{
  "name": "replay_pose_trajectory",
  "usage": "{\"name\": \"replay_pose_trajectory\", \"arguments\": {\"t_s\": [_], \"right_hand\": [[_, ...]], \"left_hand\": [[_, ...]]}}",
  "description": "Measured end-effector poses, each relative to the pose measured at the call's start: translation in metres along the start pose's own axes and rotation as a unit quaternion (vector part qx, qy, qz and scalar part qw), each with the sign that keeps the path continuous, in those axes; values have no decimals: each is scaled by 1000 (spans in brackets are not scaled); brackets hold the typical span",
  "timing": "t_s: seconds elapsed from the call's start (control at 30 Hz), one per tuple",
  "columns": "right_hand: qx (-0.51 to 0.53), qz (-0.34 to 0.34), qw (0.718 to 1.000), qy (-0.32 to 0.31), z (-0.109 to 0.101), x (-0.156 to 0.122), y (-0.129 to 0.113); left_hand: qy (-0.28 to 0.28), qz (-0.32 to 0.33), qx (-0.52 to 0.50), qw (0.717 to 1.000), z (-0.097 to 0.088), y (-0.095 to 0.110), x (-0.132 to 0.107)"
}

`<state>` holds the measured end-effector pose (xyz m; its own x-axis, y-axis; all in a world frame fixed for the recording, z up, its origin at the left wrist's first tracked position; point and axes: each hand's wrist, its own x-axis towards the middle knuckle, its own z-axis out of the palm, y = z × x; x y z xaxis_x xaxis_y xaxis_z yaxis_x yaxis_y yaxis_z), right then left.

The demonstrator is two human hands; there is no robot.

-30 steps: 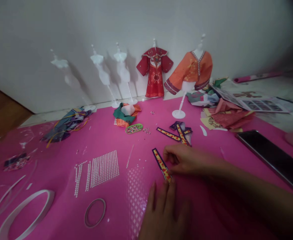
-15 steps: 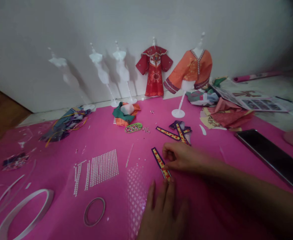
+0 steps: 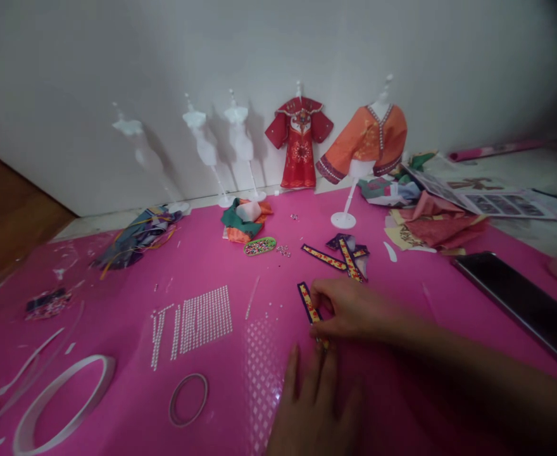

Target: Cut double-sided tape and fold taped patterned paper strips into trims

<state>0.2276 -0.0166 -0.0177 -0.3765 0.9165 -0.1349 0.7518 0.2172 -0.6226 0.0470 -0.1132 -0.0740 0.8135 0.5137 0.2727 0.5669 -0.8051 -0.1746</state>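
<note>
Head view: the yellow strip with red patterning and a dark border (image 3: 306, 300) lies on the pink sheet (image 3: 202, 253), midway between its side edges and toward its near side. My right hand (image 3: 349, 307) comes in from the right, thumb and forefinger bent at the strip; I cannot tell whether they pinch it or something tiny. My left hand (image 3: 307, 411) is spread palm down, closed on nothing, its fingertips at the strip's near end.

Just beyond, I see similar strips (image 3: 349, 258) lying crossed. To their left, a green dish of beads (image 3: 259, 246) sits near a green-and-orange cloth bundle (image 3: 243, 218). Left of the hands are film with a diamond grid (image 3: 259, 361), rows of pearl dots (image 3: 207, 320) and a narrow tape ring (image 3: 173, 402); a wider white ring (image 3: 108, 373) lies toward the near left corner.

A phone (image 3: 520, 307) lies by the right edge. Along the far edge I have an orange jacket (image 3: 371, 136) on a stand, a red gown (image 3: 301, 149) and bare white dress forms (image 3: 243, 136).
</note>
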Motion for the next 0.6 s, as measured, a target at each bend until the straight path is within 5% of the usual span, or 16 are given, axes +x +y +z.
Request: {"name": "replay_pose_trajectory", "arguments": {"t_s": [0.37,0.6], "right_hand": [[-19,27,999,39,12,7,6],[50,-26,998,10,4,5,12]], "left_hand": [[-5,-7,-15,1000,0,0,0],[-5,-1,-17,1000,1,-1,-2]]}}
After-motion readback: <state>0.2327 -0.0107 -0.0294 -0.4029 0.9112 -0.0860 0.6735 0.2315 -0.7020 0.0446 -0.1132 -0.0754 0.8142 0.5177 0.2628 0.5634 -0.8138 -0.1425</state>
